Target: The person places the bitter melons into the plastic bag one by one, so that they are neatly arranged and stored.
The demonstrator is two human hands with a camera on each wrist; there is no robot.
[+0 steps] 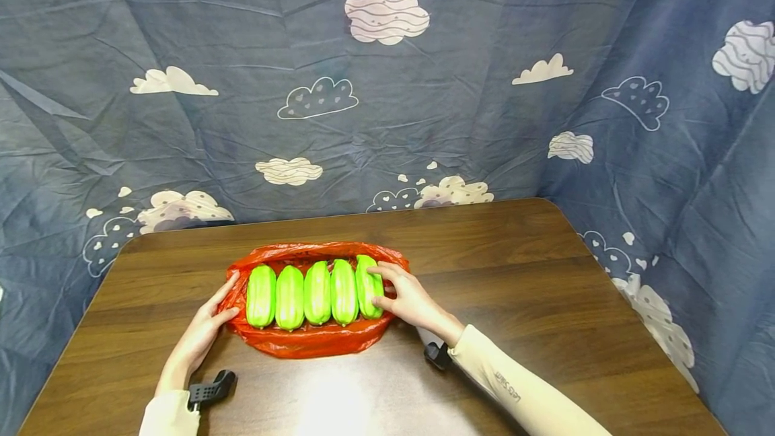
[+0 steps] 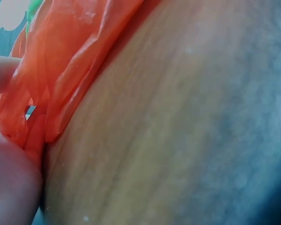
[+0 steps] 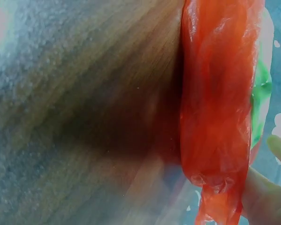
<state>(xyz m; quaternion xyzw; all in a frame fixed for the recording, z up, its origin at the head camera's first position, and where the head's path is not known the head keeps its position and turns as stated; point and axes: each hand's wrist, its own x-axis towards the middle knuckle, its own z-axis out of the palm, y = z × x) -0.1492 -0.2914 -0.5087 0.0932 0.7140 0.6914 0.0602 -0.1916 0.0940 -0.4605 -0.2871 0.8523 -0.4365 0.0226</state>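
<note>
A red plastic bag (image 1: 303, 342) lies spread on the table with its mouth open upward. Inside it, several glossy, bright green, oblong gourd-like pieces stand side by side in a row. My right hand (image 1: 412, 298) is at the bag's right end, fingers and thumb spread over the rightmost green gourd-like piece (image 1: 368, 288). In the right wrist view, thumb and finger show apart, beside the red bag (image 3: 220, 93). My left hand (image 1: 202, 332) touches the bag's left end with finger and thumb apart. Crumpled red plastic (image 2: 70, 61) hides part of its finger in the left wrist view.
The brown wooden table (image 1: 514, 254) extends around the bag, with glare near its front. A blue-grey cloth (image 1: 315, 32) with cloud prints hangs behind the table and along its right side. Dark wrist-camera mounts (image 1: 212, 387) are worn at both wrists.
</note>
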